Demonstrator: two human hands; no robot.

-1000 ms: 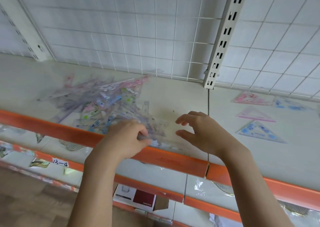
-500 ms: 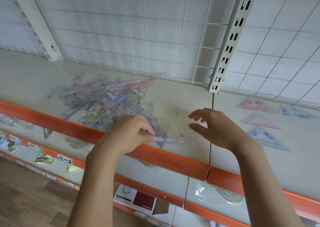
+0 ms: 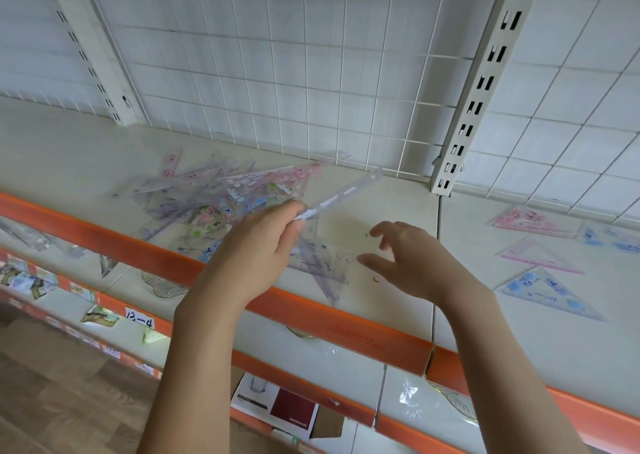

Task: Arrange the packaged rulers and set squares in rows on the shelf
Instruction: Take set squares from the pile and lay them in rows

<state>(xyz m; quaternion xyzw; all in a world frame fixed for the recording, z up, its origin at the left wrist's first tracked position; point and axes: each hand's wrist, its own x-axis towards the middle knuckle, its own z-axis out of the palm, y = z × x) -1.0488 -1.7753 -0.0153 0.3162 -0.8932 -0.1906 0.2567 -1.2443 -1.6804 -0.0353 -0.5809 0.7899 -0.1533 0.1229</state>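
**A:** Start at the hands. What is each doing?

**B:** The left hand [image 3: 256, 245] pinches one end of a clear packaged ruler [image 3: 341, 195] between thumb and fingertips. The ruler is lifted off the shelf, slanting up and away to the right, its far end toward the wire grid [image 3: 311, 72]. The right hand [image 3: 412, 263] holds nothing: fingers loosely spread, hovering just above the shelf [image 3: 391, 301] to the right of the ruler.

**A:** So which step is this?

**B:** I'd judge it a pick from the pile, with the placing not yet done. The jumbled pile of packaged rulers and set squares [image 3: 221, 207] lies just beyond and to the left of the left hand, near the orange front rail [image 3: 138, 249]. One set square [image 3: 318, 263] lies flat right under the raised ruler.

**A:** And where do the rows stand?

**B:** On the right-hand section of the shelf, well apart from the pile, four set squares lie flat: a pink one [image 3: 533, 221] and a blue one [image 3: 609, 239] at the back, a pink outline one [image 3: 536, 256] and a blue one [image 3: 547, 291] nearer the front. No rulers are laid out that I can see.

**A:** What does the next move call for?

**B:** Probably passing the ruler to the waiting right hand, or carrying it across, then laying it flat and square to the rail. The slick packaging may slip in a fingertip pinch, so a steadying second hand would help.
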